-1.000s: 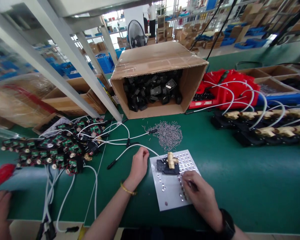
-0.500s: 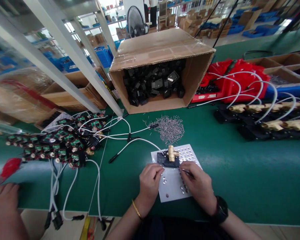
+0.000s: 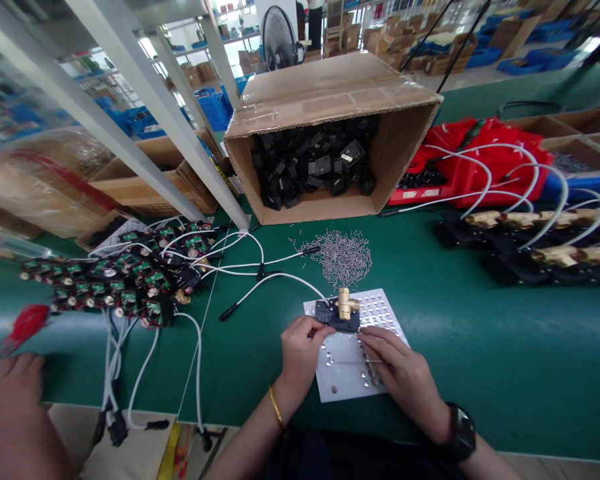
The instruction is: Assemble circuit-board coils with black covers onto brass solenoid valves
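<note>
A black plastic housing [image 3: 347, 325] with a brass valve fitting [image 3: 345, 304] on top rests on a white sheet [image 3: 343, 389] dotted with round silvery pieces [image 3: 375, 308]. My left hand [image 3: 303, 347] pinches the near left edge of the housing between thumb and fingers. At its near right corner are the fingertips of my right hand [image 3: 403, 370], closed around a thin metal rod [image 3: 353, 362] that points left over the sheet. The rod's other end is hidden in the palm. A white cable [image 3: 295, 276] runs leftward from the housing.
Small metal pins [image 3: 343, 257] lie heaped beyond the sheet. Behind stands a cardboard box [image 3: 330, 97] of black parts. Assemblies with circuit boards [image 3: 115, 287] lie left, brass-fitted units [image 3: 555, 257] right. Another person's hand [image 3: 13, 387] is at the left edge.
The thin rod now sticks out leftward from my right hand, where before it lay mostly within the fingers. My left fingers have moved slightly onto the housing's edge. The view has shifted a little.
</note>
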Available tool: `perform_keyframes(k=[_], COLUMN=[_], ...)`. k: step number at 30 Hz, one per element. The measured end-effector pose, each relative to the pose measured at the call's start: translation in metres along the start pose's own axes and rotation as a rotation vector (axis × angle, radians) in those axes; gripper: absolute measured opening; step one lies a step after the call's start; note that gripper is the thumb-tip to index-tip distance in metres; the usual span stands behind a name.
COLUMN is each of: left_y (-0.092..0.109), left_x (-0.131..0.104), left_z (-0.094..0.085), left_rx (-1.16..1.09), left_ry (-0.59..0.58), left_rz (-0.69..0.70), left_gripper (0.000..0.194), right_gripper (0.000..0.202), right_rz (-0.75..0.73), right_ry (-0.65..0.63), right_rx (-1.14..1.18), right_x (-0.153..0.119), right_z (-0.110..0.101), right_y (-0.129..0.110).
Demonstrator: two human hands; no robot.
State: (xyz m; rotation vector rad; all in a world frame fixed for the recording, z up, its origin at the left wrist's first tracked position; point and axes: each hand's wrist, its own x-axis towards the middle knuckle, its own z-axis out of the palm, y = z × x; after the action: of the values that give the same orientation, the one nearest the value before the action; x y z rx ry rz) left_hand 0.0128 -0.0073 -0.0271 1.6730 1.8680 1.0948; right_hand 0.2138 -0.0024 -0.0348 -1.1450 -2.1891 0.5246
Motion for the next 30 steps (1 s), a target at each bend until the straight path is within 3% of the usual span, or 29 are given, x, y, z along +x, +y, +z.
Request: perform_keyframes(k=[2,4,6,8,11,13,15,17,22,24,27,30], left_y=[0.001,0.005,0.011,0.017,0.027,0.037,0.053,0.076,0.148,0.167,0.167,0.132], left_x=[0.002,0.008,0.019,0.037,0.063,0.073,0.075,0.075,0.088,0.095,0.092,0.072], left_z=[-0.003,-0.013,-0.029,-0.047,-0.06,-0.056,-0.044,-0.03,-0.003,0.005,0.011,0.006], left_rx=[-0.012,-0.128,-0.429,-0.833,-1.258,-1.294,-1.168,-0.977,-0.582,-0.49,-0.387,-0.362], left_ry=[-0.018,0.003,0.036,0.012,-0.031,0.105,0.288,0.312,-0.231,-0.321,-0.363,-0.382], left_rz=[-0.048,-0.203,-0.45,-0.692,-0.848,-0.787,-0.614,-0.419,0.058,0.25,0.376,0.229], left_gripper=[0.021,0.026,0.033,0.035,0.026,0.019,0.021,0.037,0.043,0.049,0.059,0.061], right_gripper=[0.033,0.052,0.075,0.084,0.068,0.055,0.05,0.051,0.052,0.048,0.044,0.046], right_rz=[0.049,0.109,0.153,0.169,0.177,0.19,0.204,0.227,0.323,0.368,0.478,0.591], right_ry=[-0.005,-0.043,-0.142,-0.26,-0.335,-0.329,-0.297,-0.232,0.077,0.226,0.381,0.454], right_rx=[0.004,-0.016,-0.048,-0.075,-0.08,-0.048,-0.012,0.006,0.012,-0.017,-0.153,-0.31], right_x=[0.006,0.019,0.037,0.053,0.067,0.066,0.059,0.051,0.041,0.042,0.042,0.032], right_z=[-0.006,-0.013,-0.018,-0.019,-0.019,-0.019,-0.019,-0.019,-0.036,-0.051,-0.078,-0.097], right_y=[-0.001,-0.003,-0.005,-0.007,-0.013,-0.018,-0.023,-0.026,-0.011,0.009,0.051,0.092])
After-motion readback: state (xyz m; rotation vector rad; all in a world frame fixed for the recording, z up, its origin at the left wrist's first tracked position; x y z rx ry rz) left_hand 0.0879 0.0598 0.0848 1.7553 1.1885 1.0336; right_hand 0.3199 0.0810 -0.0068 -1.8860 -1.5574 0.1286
